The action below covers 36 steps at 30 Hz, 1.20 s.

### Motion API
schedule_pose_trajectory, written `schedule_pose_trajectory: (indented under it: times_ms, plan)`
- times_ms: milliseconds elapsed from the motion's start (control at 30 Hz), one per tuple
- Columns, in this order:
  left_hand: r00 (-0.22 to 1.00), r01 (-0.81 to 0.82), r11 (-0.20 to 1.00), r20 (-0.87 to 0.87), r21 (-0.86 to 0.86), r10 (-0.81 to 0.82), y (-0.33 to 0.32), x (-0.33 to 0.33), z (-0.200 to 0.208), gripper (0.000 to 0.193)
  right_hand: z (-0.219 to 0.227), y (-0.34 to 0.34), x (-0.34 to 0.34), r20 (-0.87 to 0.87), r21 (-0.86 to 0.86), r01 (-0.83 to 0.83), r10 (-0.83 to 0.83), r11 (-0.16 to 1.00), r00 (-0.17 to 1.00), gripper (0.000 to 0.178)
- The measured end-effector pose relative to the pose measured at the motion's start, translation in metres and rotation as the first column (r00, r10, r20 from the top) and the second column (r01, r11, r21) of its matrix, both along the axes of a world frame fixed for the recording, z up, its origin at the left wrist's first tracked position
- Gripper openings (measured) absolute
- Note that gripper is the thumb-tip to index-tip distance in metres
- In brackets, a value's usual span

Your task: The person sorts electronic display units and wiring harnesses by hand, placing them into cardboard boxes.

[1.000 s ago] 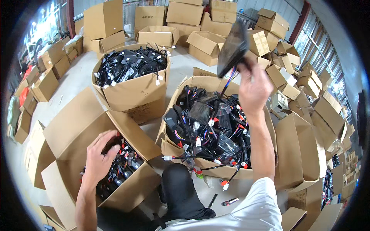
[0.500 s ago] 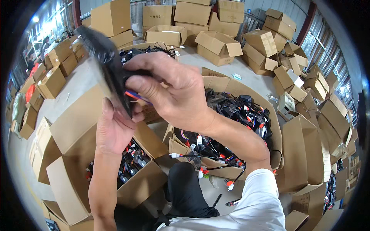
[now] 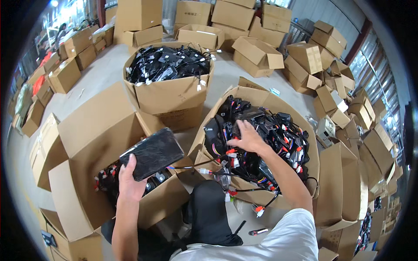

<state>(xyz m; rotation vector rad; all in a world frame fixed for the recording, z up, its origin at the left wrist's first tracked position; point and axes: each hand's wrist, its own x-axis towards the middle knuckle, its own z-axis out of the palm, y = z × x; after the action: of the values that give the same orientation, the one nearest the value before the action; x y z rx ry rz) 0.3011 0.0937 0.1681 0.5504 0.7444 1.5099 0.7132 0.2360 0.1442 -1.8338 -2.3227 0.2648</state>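
Observation:
My left hand (image 3: pixel 132 179) grips a flat black rectangular device (image 3: pixel 157 154) by its near left edge, thumb on top and the other fingers hidden beneath. A cable with coloured wires (image 3: pixel 191 166) runs from the device's right side toward the box on the right, where a red connector (image 3: pixel 230 151) lies. My right hand (image 3: pixel 249 138) is over that box's pile of black wired devices (image 3: pixel 272 130), fingers spread, with no object visible in its grasp. Below the held device stands an open carton (image 3: pixel 159 206) containing similar wired parts.
Another carton (image 3: pixel 170 102) full of black devices with white connectors stands ahead. An open carton (image 3: pixel 344 182) stands at right. Stacked cartons (image 3: pixel 233 19) line the back. On the floor near my knee lies a small pen-like tool (image 3: pixel 258 232).
The device went from upright, close before me, to lower and flatter above the left carton. My right hand left it and moved right, over the pile. The view shifted slightly.

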Motion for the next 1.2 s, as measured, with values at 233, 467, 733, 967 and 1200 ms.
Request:
schedule_pose_trajectory:
  times_ms: [233, 467, 733, 967, 1200]
  plan:
    - [0.997, 0.068, 0.997, -0.029, 0.02, -0.068, -0.002, 0.017, 0.023, 0.045, 0.042, -0.017, 0.041, -0.177, 0.284, 0.183, -0.136, 0.941, 0.975, 0.043]
    - [0.998, 0.055, 0.965, -0.02, 0.255, -0.052, -0.014, 0.037, 0.103, 0.044, 0.189, -0.081, 0.048, -0.467, 0.661, 0.427, -0.108, 0.617, 0.878, 0.038]
    - [0.869, -0.495, 0.68, 0.301, 0.541, 0.393, -0.028, 0.005, 0.193, 0.039, 0.307, -0.101, 0.095, -0.508, 0.809, 0.52, -0.119, 0.273, 0.853, 0.041]
    - [0.866, -0.439, 0.825, -0.077, 0.355, 0.494, -0.037, 0.035, 0.099, 0.031, 0.16, -0.075, 0.043, -0.904, -0.403, 0.32, -0.427, 0.857, 0.005, 0.025]
    - [0.697, -0.642, 0.7, -0.143, 0.313, 0.703, -0.059, 0.0, 0.052, 0.034, 0.069, -0.098, -0.097, -0.75, -0.207, -0.131, -0.243, 0.969, -0.616, 0.021]
